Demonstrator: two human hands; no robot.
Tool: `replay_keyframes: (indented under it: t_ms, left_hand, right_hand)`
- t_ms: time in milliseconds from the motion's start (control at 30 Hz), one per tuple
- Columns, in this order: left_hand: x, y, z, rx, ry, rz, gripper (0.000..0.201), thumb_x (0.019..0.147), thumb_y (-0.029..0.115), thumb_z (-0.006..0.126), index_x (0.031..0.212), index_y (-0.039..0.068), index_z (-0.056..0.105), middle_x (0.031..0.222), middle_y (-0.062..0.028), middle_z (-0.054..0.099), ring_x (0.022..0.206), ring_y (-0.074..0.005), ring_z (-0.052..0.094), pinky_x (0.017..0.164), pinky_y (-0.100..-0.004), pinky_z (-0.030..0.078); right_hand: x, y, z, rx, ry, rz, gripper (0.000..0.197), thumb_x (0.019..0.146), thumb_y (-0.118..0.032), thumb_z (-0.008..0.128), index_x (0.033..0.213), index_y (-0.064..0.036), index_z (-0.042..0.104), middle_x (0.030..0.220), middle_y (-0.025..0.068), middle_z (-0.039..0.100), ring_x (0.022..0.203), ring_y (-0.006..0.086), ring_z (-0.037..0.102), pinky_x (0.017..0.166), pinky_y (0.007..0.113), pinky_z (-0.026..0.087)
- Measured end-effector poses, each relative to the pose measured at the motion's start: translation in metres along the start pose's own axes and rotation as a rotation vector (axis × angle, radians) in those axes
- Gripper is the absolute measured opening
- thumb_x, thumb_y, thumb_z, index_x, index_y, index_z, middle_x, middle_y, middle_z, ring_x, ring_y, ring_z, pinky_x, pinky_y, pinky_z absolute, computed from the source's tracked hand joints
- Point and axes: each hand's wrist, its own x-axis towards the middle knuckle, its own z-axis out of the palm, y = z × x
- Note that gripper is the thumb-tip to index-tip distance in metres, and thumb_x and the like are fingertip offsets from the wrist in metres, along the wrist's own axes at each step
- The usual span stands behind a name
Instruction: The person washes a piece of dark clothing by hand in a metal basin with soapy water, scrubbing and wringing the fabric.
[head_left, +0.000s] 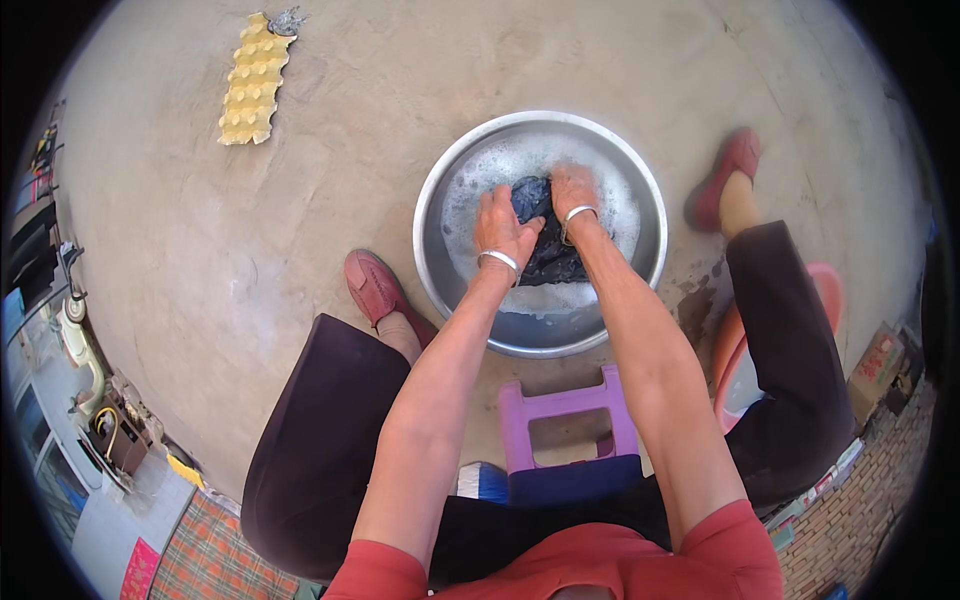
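Observation:
A wet, dark cloth (pixel 552 262) lies bunched in soapy water inside a round metal basin (pixel 428 215) on the ground. My left hand (pixel 504 230) is at the cloth's left side, fingers stretched out and thumb reaching over its edge. On the far right part of the cloth, my right hand (pixel 573 190) is curled closed around the fabric. Its fingertips are blurred and partly hidden. Each wrist wears a silver bangle. Pale suds cover much of the water around the cloth.
A purple plastic stool (pixel 516 420) stands just this side of the basin, between my legs. By my right leg is a pink tub (pixel 826 290), partly hidden. A yellow egg tray (pixel 254 85) lies at the far left. A cardboard box (pixel 878 365) sits at the right by bricks.

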Motion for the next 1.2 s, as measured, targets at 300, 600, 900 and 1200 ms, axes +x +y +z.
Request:
replay_keyframes:
  t_ms: [300,600,900,1200]
  left_hand:
    - [-0.076,0.054,-0.033,0.182,-0.074,0.533,0.058,0.057,-0.004,0.070,0.111,0.006,0.053,0.109,-0.0157,0.048,0.100,-0.0361,0.050,0.083,-0.0447,0.045]
    - [-0.087,0.002,-0.011,0.375,-0.255,0.151,0.120,0.061,0.037,0.083,0.148,0.000,0.010,0.150,-0.0223,0.021,0.134,-0.0443,0.025,0.107,-0.0608,0.022]
    - [-0.051,-0.036,0.025,0.232,-0.260,0.004,0.067,0.075,0.022,0.072,0.127,0.001,0.037,0.130,-0.0239,0.041,0.107,-0.0446,0.046,0.089,-0.0483,0.044]
    - [0.005,-0.033,0.005,-0.373,-0.227,-0.325,0.074,0.066,0.029,0.085,0.119,-0.001,0.042,0.099,-0.0174,0.061,0.088,-0.0255,0.062,0.079,-0.0376,0.050]
  right_hand:
    - [-0.091,0.014,-0.103,0.844,-0.121,0.156,0.050,0.085,-0.041,0.065,0.120,-0.0052,0.059,0.115,0.0186,0.054,0.108,0.0311,0.054,0.093,0.036,0.043]
    - [-0.164,-0.006,-0.041,0.219,0.036,-0.060,0.056,0.086,-0.028,0.063,0.138,-0.0140,0.047,0.149,0.0255,0.027,0.141,0.0432,0.020,0.113,0.059,0.016]
    - [-0.102,-0.022,-0.027,-0.005,0.105,-0.175,0.030,0.082,-0.032,0.064,0.099,-0.0069,0.060,0.119,0.0181,0.053,0.112,0.0353,0.050,0.087,0.053,0.043]
    - [-0.024,-0.031,-0.053,0.302,-0.146,0.195,0.044,0.092,-0.039,0.046,0.086,-0.0052,0.073,0.094,0.0244,0.067,0.093,0.0384,0.065,0.079,0.047,0.050]
